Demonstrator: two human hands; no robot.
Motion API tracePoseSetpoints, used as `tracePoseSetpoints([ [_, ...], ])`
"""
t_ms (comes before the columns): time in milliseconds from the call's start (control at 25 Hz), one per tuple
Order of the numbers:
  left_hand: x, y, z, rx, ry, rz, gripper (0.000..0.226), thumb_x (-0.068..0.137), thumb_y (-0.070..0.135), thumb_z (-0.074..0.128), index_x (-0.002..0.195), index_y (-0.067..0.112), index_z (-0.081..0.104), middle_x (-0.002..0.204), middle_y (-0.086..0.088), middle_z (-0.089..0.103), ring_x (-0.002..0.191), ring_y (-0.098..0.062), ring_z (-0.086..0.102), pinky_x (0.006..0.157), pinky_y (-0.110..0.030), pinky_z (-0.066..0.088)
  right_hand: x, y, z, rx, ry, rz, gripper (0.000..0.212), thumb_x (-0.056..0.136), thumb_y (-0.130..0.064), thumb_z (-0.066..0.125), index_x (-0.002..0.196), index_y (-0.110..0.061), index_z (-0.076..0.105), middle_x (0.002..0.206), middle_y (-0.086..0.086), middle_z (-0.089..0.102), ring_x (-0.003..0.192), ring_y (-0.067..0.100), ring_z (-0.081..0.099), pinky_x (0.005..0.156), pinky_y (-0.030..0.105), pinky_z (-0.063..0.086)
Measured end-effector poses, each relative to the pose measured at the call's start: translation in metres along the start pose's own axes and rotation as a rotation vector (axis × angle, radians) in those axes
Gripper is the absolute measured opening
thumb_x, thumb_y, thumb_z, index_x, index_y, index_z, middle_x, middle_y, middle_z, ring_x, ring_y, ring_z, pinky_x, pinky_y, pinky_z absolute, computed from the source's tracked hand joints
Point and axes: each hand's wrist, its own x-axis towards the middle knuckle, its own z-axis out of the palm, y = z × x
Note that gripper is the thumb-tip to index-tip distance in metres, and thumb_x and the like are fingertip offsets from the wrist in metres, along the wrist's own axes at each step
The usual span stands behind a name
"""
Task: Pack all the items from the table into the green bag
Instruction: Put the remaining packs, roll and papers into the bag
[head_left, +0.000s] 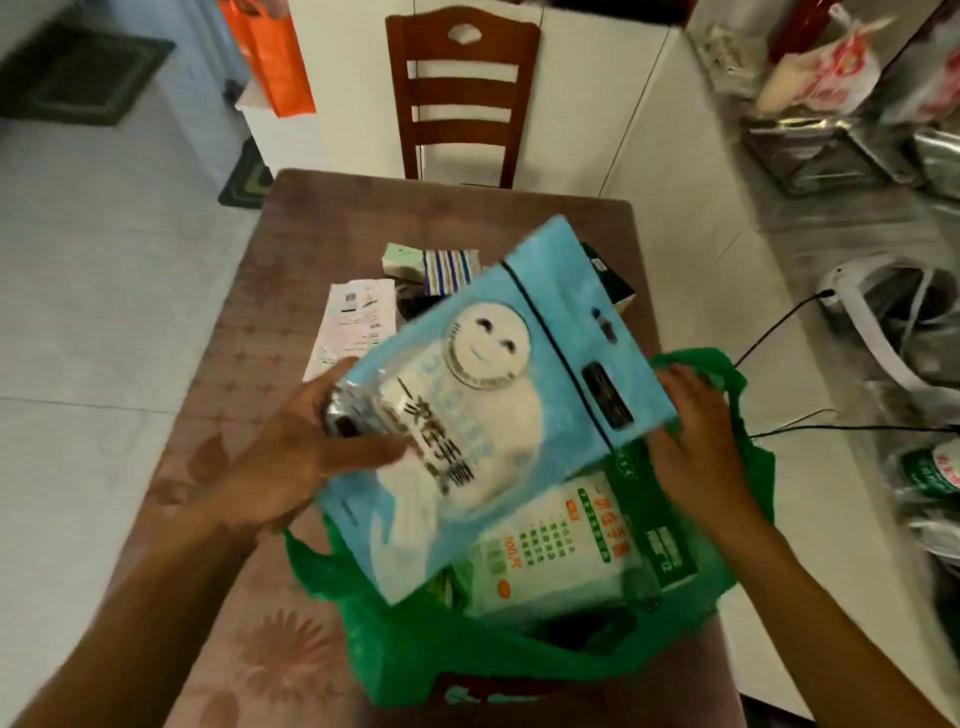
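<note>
Green thin-plastic carrier bag (467, 654) sits open at the near edge of the table, with a white and green flat packet (561, 545) lying inside its mouth. Above the opening, the left hand (306, 447) holds a large light-blue plastic packet with a smiling white figure (498, 395), thumb curled over its front and fingers underneath, along with a small dark crinkled item (348, 410). The right hand (696, 431) grips the bag's far rim, fingers bent into the plastic. A brown floral-patterned tablecloth (249, 322) covers the table. Further back on it lie a white printed paper slip (353, 322), a pale green box (402, 260), a blue-striped pack (452, 265) and a dark box (613, 280) partly hidden by the blue packet. Beyond stands a red-brown wooden slatted chair (462, 88) on pale floor tiles (104, 234). An orange bag (275, 57) hangs at the back left.
</note>
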Motion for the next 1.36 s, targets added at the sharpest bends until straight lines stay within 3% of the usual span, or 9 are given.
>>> tracePoseSetpoints([
  [120, 0.009, -0.031, 0.043, 0.226, -0.237, -0.291, 0.047, 0.076, -0.004, 0.071, 0.114, 0.016, 0.054, 0.101, -0.011, 0.073, 0.089, -0.027, 0.071, 0.069, -0.033, 0.059, 0.003, 0.002, -0.012, 0.283, 0.043, 0.094, 0.043, 0.091, -0.038, 0.041, 0.13, -0.025, 0.051, 0.136, 0.009, 0.051, 0.125, 0.029, 0.047, 0.104, 0.053, 0.039],
  [280, 0.027, -0.091, 0.067, 0.987, -0.113, -0.051, 0.056, 0.075, 0.018, 0.073, 0.125, 0.027, 0.048, 0.122, 0.0, 0.06, 0.106, -0.019, 0.06, 0.086, -0.028, 0.05, -0.018, -0.004, -0.032, 0.269, 0.082, 0.034, 0.037, 0.089, -0.037, 0.046, 0.125, -0.03, 0.053, 0.129, -0.001, 0.055, 0.119, 0.018, 0.051, 0.099, 0.047, 0.046],
  [440, 0.025, -0.105, 0.062, 1.177, 0.092, 0.143, 0.066, 0.078, 0.043, 0.069, 0.135, 0.028, 0.039, 0.135, 0.003, 0.048, 0.112, -0.016, 0.05, 0.092, -0.034, 0.049, -0.052, -0.024, 0.004, -0.123, -0.667, -0.499, 0.061, 0.087, -0.059, 0.048, 0.142, -0.045, 0.027, 0.155, -0.02, 0.018, 0.143, 0.006, 0.011, 0.118, 0.038, 0.015],
  [520, 0.019, -0.106, 0.054, 1.319, 0.05, 0.099, 0.064, 0.083, 0.048, 0.06, 0.139, 0.028, 0.037, 0.141, 0.003, 0.044, 0.118, -0.018, 0.049, 0.096, -0.035, 0.047, -0.064, -0.015, 0.043, -0.325, -0.83, -0.631, 0.07, 0.087, -0.064, 0.042, 0.146, -0.052, 0.006, 0.158, -0.018, -0.015, 0.146, 0.014, -0.016, 0.119, 0.046, -0.002],
  [640, 0.011, -0.09, 0.051, 1.272, 0.12, 0.263, 0.042, 0.085, 0.044, 0.057, 0.124, 0.029, 0.056, 0.125, 0.007, 0.061, 0.097, -0.012, 0.064, 0.079, -0.028, 0.054, -0.055, -0.006, 0.06, -0.338, -0.822, -0.495, 0.073, 0.087, -0.065, 0.042, 0.142, -0.059, -0.005, 0.153, -0.024, -0.028, 0.141, 0.018, -0.025, 0.117, 0.053, -0.007],
  [760, 0.044, -0.064, 0.027, 0.947, 0.483, 0.413, 0.018, 0.086, 0.024, 0.064, 0.103, 0.019, 0.065, 0.091, 0.007, 0.069, 0.067, -0.008, 0.064, 0.057, -0.022, 0.054, -0.046, -0.021, 0.051, -0.33, -0.788, -0.454, 0.069, 0.083, -0.074, 0.032, 0.144, -0.05, 0.015, 0.158, -0.021, -0.009, 0.144, 0.009, -0.016, 0.12, 0.043, -0.004],
  [840, 0.097, -0.066, -0.007, 0.902, 0.658, 0.29, 0.014, 0.086, 0.016, 0.06, 0.1, 0.016, 0.063, 0.09, 0.003, 0.068, 0.07, -0.019, 0.065, 0.06, -0.03, 0.054, -0.039, -0.037, 0.049, -0.218, -0.646, -0.404, 0.062, 0.086, -0.069, 0.026, 0.143, -0.043, 0.03, 0.158, -0.018, 0.009, 0.144, 0.005, -0.006, 0.12, 0.035, 0.001],
  [1040, 0.191, -0.148, -0.052, 1.449, 0.006, -0.273, 0.055, 0.082, 0.039, 0.066, 0.129, 0.018, 0.048, 0.121, -0.012, 0.06, 0.105, -0.03, 0.059, 0.087, -0.041, 0.049, -0.026, -0.038, 0.05, -0.061, -0.295, -0.211, 0.054, 0.091, -0.058, 0.032, 0.132, -0.03, 0.053, 0.148, -0.013, 0.036, 0.143, 0.007, 0.014, 0.113, 0.023, 0.007],
  [1360, 0.13, -0.13, -0.045, 1.162, 0.208, -0.032, 0.053, 0.068, 0.044, 0.077, 0.11, 0.017, 0.06, 0.098, -0.005, 0.063, 0.076, -0.012, 0.054, 0.061, -0.023, 0.041, -0.016, -0.026, 0.014, 0.241, -0.176, 0.051, 0.027, 0.089, -0.033, 0.059, 0.115, -0.028, 0.063, 0.121, -0.015, 0.06, 0.113, 0.003, 0.053, 0.097, 0.027, 0.045],
])
